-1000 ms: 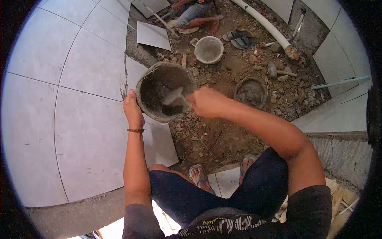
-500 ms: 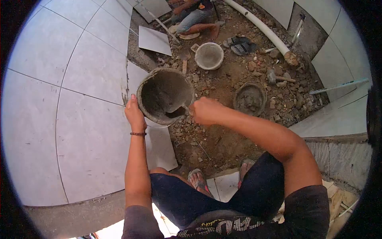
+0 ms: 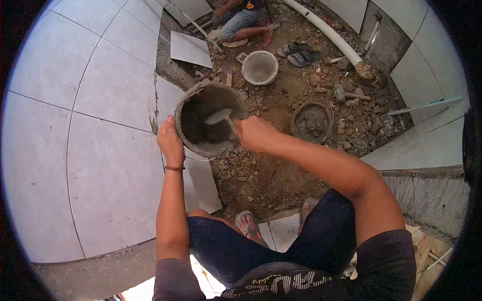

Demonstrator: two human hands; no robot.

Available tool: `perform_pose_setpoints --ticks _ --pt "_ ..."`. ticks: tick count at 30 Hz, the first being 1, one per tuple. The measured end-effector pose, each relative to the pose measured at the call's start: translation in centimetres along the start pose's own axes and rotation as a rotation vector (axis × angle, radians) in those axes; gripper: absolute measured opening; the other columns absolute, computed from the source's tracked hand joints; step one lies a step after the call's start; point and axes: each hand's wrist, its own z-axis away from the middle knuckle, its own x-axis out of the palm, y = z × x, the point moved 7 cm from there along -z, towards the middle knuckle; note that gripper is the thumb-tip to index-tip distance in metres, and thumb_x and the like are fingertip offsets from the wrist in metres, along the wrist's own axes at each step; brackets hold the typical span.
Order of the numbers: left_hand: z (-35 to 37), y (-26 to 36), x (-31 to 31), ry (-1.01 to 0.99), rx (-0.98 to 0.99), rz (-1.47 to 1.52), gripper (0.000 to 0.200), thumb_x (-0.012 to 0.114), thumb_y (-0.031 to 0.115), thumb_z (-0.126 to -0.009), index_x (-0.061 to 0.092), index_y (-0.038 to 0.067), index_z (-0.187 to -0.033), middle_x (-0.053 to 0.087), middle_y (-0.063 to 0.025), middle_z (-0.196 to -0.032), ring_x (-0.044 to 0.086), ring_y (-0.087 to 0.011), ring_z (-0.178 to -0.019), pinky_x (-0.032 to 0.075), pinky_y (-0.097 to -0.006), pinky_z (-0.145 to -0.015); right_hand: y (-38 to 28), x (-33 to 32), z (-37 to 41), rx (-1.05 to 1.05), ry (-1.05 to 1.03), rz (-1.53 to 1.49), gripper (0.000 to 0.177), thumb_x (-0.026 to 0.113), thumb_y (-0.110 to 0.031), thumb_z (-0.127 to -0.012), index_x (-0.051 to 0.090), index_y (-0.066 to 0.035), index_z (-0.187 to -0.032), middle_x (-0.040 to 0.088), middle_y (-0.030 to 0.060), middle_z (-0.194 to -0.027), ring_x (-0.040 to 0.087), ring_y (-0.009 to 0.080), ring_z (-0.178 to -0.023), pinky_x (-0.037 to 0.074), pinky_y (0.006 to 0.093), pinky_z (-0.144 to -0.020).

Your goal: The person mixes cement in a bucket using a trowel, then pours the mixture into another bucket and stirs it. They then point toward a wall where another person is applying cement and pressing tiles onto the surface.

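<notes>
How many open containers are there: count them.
3: the held bucket at the left hand; a pale tub beyond it, near the sandals; a bucket of grey mix on the ground beyond the right forearm. Others may be hidden.

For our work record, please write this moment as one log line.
left hand: against outer side of large bucket | right hand: grip on trowel inside it | nearby: smaller bucket holding grey mix; hammer

Trowel (image 3: 219, 116) in bucket (image 3: 192, 114), pail (image 3: 312, 106) to the right, basin (image 3: 259, 82) behind both, sandals (image 3: 305, 57) right of basin.
</notes>
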Motion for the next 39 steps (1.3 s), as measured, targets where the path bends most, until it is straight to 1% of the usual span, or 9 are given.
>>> perform_pose_setpoints --ticks 4,7,13,16,22,25,30,33,39 --pt "-0.6 -0.1 -0.4 0.058 0.000 0.070 0.044 0.050 0.030 -0.097 0.048 -0.002 -0.068 0.045 -0.0036 -0.063 0.036 -0.0129 -0.063 0.035 -0.0306 -0.058 1.1 0.7 -0.4 -0.015 -0.106 0.019 0.026 0.053 -0.010 -0.078 0.066 -0.002 -0.100 0.065 0.0251 -0.091 0.064 0.0410 -0.086 0.052 0.0480 -0.075" --pt "-0.8 -0.7 -0.7 0.054 0.011 0.066 0.043 0.050 0.030 -0.097 0.048 -0.002 -0.069 0.045 -0.0039 -0.063 0.037 -0.0136 -0.063 0.035 -0.0305 -0.059 0.7 -1.0 -0.4 -0.063 -0.002 -0.011 0.023 0.052 -0.018 -0.086 0.062 -0.002 -0.099 0.064 0.0241 -0.086 0.062 0.0432 -0.084 0.050 0.0481 -0.076" --pt "-0.5 0.0 0.4 0.012 0.064 -0.005 0.042 0.050 0.030 -0.097 0.050 -0.003 -0.070 0.047 -0.0045 -0.064 0.038 -0.0144 -0.063 0.036 -0.0307 -0.060 -1.0 -2.2 -1.4 -0.135 0.187 -0.104 0.025 0.051 -0.015 -0.087 0.062 0.001 -0.103 0.063 0.0252 -0.082 0.062 0.0439 -0.082 0.050 0.0486 -0.076" --pt "-0.3 0.5 0.6 0.006 0.058 -0.049 0.043 0.049 0.030 -0.097 0.051 -0.003 -0.070 0.048 -0.0041 -0.064 0.039 -0.0137 -0.063 0.037 -0.0305 -0.060 -0.6 -1.0 -0.8 -0.064 0.065 -0.065 0.022 0.052 -0.010 -0.078 0.064 0.001 -0.094 0.064 0.0267 -0.086 0.064 0.0419 -0.083 0.052 0.0487 -0.074" --pt "-0.8 -0.3 -0.3 0.009 -0.044 0.040 0.041 0.049 0.030 -0.098 0.055 -0.004 -0.075 0.051 -0.0014 -0.068 0.041 -0.0114 -0.066 0.038 -0.0284 -0.062 0.4 0.2 -0.6 -0.074 -0.037 -0.009 0.020 0.054 -0.011 -0.077 0.066 0.002 -0.086 0.064 0.0273 -0.084 0.064 0.0420 -0.084 0.052 0.0483 -0.074" --pt "-0.7 0.0 -0.1 0.005 -0.037 0.119 0.040 0.049 0.030 -0.098 0.057 -0.004 -0.078 0.053 -0.0011 -0.071 0.042 -0.0110 -0.068 0.039 -0.0275 -0.063 -0.4 -0.4 -0.8 -0.061 0.033 -0.074 0.028 0.053 -0.019 -0.086 0.061 -0.003 -0.107 0.064 0.0231 -0.082 0.062 0.0434 -0.082 0.050 0.0512 -0.073" --pt "-0.6 0.4 -0.3 -0.016 0.013 0.120 0.039 0.049 0.030 -0.098 0.059 -0.003 -0.081 0.056 -0.0011 -0.074 0.044 -0.0102 -0.069 0.040 -0.0266 -0.065 -0.7 0.1 -0.2 -0.063 -0.017 -0.024 0.025 0.053 -0.019 -0.086 0.061 -0.002 -0.102 0.063 0.0245 -0.080 0.062 0.0435 -0.081 0.050 0.0507 -0.073" --pt "-0.5 -0.2 -0.4 -0.019 -0.048 0.301 0.038 0.048 0.030 -0.098 0.059 -0.004 -0.084 0.058 -0.0006 -0.078 0.047 -0.0092 -0.071 0.042 -0.0256 -0.067 -0.6 -0.3 0.2 -0.090 -0.048 -0.019 0.024 0.052 -0.018 -0.086 0.061 -0.002 -0.101 0.063 0.0257 -0.081 0.062 0.0437 -0.080 0.050 0.0509 -0.072" --pt "-1.1 -1.0 -0.4 -0.114 -0.101 0.475 0.035 0.045 0.028 -0.099 0.059 -0.003 -0.091 0.062 -0.0055 -0.086 0.055 -0.0116 -0.075 0.047 -0.0275 -0.070 -3.3 -3.1 0.3 -0.153 0.118 -0.085 0.026 0.053 -0.015 -0.085 0.060 -0.001 -0.105 0.063 0.0263 -0.083 0.063 0.0426 -0.080 0.052 0.0493 -0.070"
